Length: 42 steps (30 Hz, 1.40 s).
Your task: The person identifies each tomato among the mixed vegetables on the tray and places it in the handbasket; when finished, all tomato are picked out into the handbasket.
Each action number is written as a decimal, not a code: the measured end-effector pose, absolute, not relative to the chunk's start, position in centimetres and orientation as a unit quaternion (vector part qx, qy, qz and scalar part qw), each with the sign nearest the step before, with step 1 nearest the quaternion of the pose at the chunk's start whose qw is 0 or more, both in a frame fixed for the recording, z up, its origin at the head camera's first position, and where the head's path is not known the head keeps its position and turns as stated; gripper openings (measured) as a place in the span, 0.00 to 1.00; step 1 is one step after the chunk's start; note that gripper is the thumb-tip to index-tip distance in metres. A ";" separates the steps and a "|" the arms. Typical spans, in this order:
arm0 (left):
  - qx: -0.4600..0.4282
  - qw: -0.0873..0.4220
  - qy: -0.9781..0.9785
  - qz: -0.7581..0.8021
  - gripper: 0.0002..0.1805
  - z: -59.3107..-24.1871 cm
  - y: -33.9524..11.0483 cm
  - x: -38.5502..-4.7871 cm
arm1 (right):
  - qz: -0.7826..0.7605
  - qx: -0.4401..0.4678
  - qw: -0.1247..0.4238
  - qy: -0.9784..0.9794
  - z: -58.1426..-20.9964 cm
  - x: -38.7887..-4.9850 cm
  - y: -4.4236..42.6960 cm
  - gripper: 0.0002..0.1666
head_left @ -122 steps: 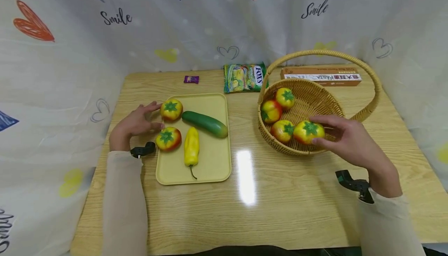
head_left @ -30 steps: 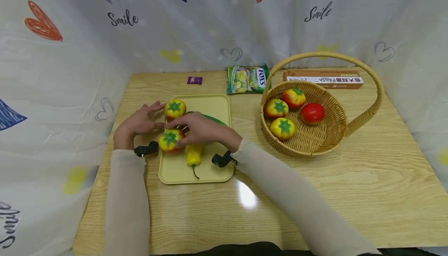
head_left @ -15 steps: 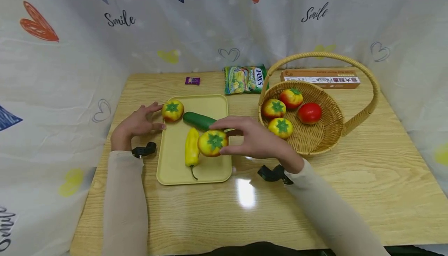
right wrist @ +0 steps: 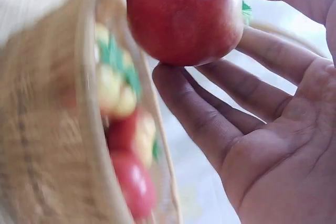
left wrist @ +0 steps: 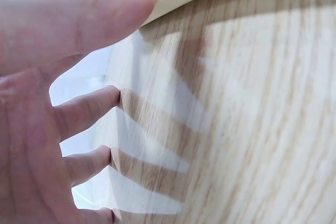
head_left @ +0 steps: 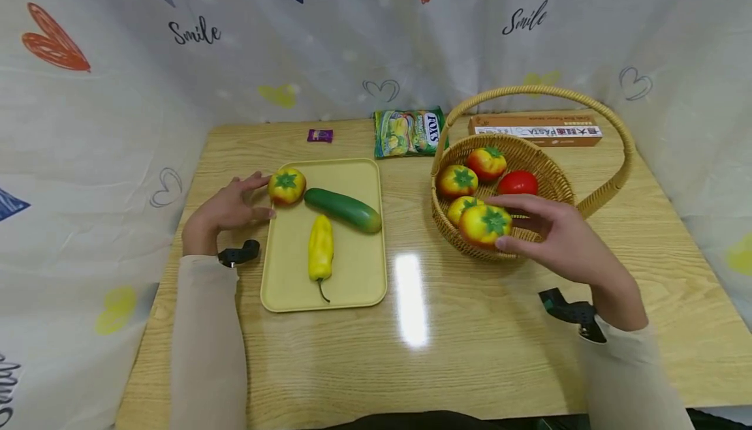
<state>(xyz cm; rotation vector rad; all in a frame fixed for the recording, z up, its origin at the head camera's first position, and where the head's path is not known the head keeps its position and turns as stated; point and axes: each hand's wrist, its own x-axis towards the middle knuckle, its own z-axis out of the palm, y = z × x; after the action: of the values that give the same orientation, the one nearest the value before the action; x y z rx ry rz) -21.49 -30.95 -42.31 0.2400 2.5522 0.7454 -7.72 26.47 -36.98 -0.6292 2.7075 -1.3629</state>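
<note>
My right hand (head_left: 561, 237) holds a red-and-yellow tomato (head_left: 485, 226) with a green star-shaped top, above the front of the wicker basket (head_left: 531, 247). In the right wrist view, thumb and fingers grip this tomato (right wrist: 181, 17) on its red side. Several similar tomatoes lie in the basket, including one showing its red underside (head_left: 518, 183). On the left, my left hand (head_left: 226, 207) rests at the edge of the yellow tray (head_left: 352, 280), fingers spread. Its thumb touches the rim; its index finger is beside a tomato (head_left: 287, 186) in the tray's corner.
The tray also bears a green cucumber-like vegetable (head_left: 343, 210) and a yellow pepper (head_left: 320, 247). Behind stand a small purple packet (head_left: 320, 136), a green snack bag (head_left: 409, 133) and a brown pasta box (head_left: 536, 130). The basket's tall handle (head_left: 613, 185) arches over it.
My right hand has let go of an earlier tomato in the basket, lifted another off the tray and carried it right, over the basket. My left hand has stayed by the tray.
</note>
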 end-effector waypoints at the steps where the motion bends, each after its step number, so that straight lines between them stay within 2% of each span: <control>1: 0.089 0.233 0.929 0.273 0.50 -42.3 -30.9 -21.5 | -0.437 -0.192 0.021 0.879 -37.0 -7.6 27.1 0.36; 7: 0.089 0.235 0.931 0.267 0.49 -42.2 -31.0 -21.5 | -0.389 -0.157 0.029 0.907 -37.4 -7.5 28.9 0.33; 16: 0.089 0.238 0.930 0.266 0.50 -42.1 -30.8 -21.4 | -0.356 -0.154 0.075 0.919 -38.5 -8.8 27.3 0.32; 27: 0.091 0.237 0.932 0.258 0.51 -42.3 -30.9 -21.6 | -0.344 -0.171 0.048 0.922 -39.9 -10.3 25.7 0.34; 32: 0.094 0.234 0.931 0.263 0.50 -42.4 -30.8 -21.6 | -0.333 -0.152 0.041 0.930 -39.3 -10.2 26.0 0.38; 37: 0.091 0.231 0.932 0.264 0.50 -42.3 -30.8 -21.6 | -0.354 -0.128 0.017 0.926 -38.5 -10.1 25.8 0.36; 42: 0.091 0.235 0.931 0.264 0.50 -42.3 -30.9 -21.6 | -0.397 -0.171 -0.009 0.902 -38.0 -11.0 23.8 0.35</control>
<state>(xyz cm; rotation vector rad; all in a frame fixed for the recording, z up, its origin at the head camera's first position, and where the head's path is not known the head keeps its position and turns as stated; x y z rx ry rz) -21.55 -30.89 -42.26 0.2502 2.5557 0.7239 -11.00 23.84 -37.99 -0.5410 2.8490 -1.2529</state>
